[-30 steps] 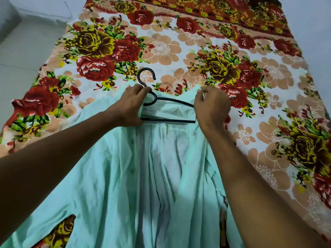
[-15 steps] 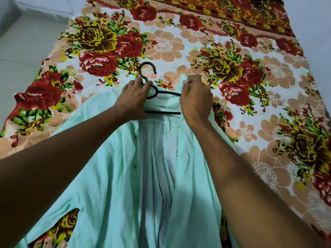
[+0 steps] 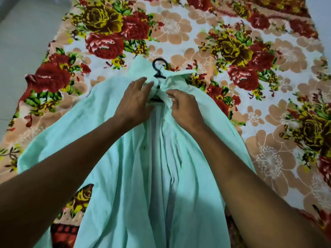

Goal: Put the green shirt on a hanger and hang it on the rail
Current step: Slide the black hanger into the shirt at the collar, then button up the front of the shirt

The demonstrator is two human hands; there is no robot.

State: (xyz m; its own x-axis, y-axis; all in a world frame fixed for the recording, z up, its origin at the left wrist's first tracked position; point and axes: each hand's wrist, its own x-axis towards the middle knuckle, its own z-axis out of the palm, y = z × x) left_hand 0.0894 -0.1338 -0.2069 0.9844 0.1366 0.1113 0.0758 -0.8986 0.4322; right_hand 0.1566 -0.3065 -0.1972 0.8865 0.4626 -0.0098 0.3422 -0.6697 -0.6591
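Now we are pinching the green shirt, lying on the bed's floral blanket, closed at its collar over the black hanger, left hand flatter, right hand curled onto the placket, risking a shoulder slipping off when lifted.

A home bedroom, by the look of it: under both hands spreads a bed covered in a flowered sheet of red and yellow roses. Left of the left hand runs a pale tiled floor, with a plain wall beyond the right hand.
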